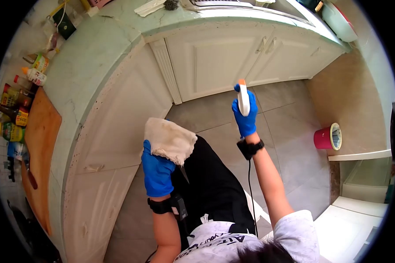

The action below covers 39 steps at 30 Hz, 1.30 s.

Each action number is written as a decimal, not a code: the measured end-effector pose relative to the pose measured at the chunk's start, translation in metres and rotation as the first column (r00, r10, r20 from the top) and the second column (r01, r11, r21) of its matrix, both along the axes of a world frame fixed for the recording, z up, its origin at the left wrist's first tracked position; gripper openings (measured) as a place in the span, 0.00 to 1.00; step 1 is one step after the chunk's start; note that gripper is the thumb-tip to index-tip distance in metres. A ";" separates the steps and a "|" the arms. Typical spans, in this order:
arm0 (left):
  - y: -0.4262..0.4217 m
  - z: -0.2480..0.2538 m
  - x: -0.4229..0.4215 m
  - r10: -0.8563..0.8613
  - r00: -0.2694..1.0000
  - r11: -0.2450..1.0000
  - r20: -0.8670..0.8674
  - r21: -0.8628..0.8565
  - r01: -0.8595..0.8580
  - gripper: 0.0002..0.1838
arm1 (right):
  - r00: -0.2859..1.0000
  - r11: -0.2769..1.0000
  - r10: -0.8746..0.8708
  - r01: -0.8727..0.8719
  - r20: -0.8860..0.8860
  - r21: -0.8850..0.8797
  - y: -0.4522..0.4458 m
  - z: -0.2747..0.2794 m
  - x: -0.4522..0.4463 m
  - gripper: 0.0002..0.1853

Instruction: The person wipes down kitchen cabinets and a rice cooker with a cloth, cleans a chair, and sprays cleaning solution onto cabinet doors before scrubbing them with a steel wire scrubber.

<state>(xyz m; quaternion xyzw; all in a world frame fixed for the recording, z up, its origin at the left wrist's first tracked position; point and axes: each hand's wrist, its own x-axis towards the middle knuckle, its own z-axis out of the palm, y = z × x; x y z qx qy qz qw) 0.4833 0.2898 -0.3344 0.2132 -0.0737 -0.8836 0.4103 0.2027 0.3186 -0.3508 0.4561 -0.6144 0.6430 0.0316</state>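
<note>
My left hand [157,173], in a blue rubber glove, is closed on a folded off-white cloth [169,138] in front of my legs. The cloth's edge looks frayed, and the glove's fingers are partly behind it. Out to the right, my right hand [245,116], gloved in blue too, grips a spray bottle by its white trigger head [244,100]. An orange nozzle tip [242,82] points toward the white lower cabinets [224,65]. The bottle's body is hidden beneath the hand. Both hands are in the air, apart from the cabinets.
A pale green counter [92,48] curves along the left and far side. On it lie a wooden cutting board [44,144] and several sauce bottles [19,109]. A pink bin [322,138] stands on the grey tiled floor [289,153] at right. A cable hangs from my right wrist.
</note>
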 end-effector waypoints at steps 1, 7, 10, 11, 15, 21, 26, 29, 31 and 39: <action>0.001 -0.002 -0.007 -0.005 1.000 1.000 -0.028 -0.017 0.004 0.30 | 0.996 1.000 0.001 -0.001 -0.093 0.006 -0.006 -0.004 -0.012 0.19; 0.015 0.044 -0.026 -0.009 0.994 0.988 -0.105 -0.154 -0.007 0.31 | 0.971 0.997 0.075 -0.078 -0.226 0.000 -0.066 -0.007 -0.029 0.20; 0.013 0.045 -0.029 0.009 0.997 0.990 -0.076 -0.139 -0.020 0.31 | 0.971 0.989 0.149 -0.142 -0.187 0.047 -0.091 -0.020 -0.045 0.17; 0.010 0.045 -0.031 0.004 0.997 0.995 -0.082 -0.096 -0.011 0.31 | 0.971 0.988 0.134 -0.116 -0.197 0.101 -0.100 -0.025 -0.052 0.16; 0.000 0.038 -0.037 0.035 0.999 0.991 0.018 -0.128 -0.033 0.31 | 0.975 0.975 0.083 -0.037 -0.206 0.217 -0.125 -0.045 -0.075 0.14; -0.007 0.024 -0.041 0.054 0.998 0.996 0.029 -0.071 -0.052 0.30 | 0.986 0.989 -0.067 0.046 0.154 0.137 -0.127 -0.060 -0.127 0.10; -0.005 0.020 -0.046 0.026 0.997 0.997 0.068 -0.070 -0.021 0.29 | 0.999 0.998 -0.001 -0.001 0.035 0.062 -0.118 -0.078 -0.138 0.15; -0.004 0.020 -0.050 0.027 0.994 0.994 0.108 -0.110 -0.015 0.29 | 0.992 0.947 0.128 -0.121 -0.004 0.297 -0.111 -0.109 -0.129 0.18; -0.005 0.013 -0.051 0.029 0.996 0.999 0.081 -0.031 -0.026 0.28 | 0.976 0.853 0.218 -0.179 -0.022 0.490 -0.108 -0.133 -0.119 0.18; -0.009 -0.004 -0.059 0.019 0.984 0.997 0.176 0.068 -0.031 0.26 | 0.991 0.946 0.067 -0.099 0.113 0.309 -0.116 -0.226 -0.117 0.13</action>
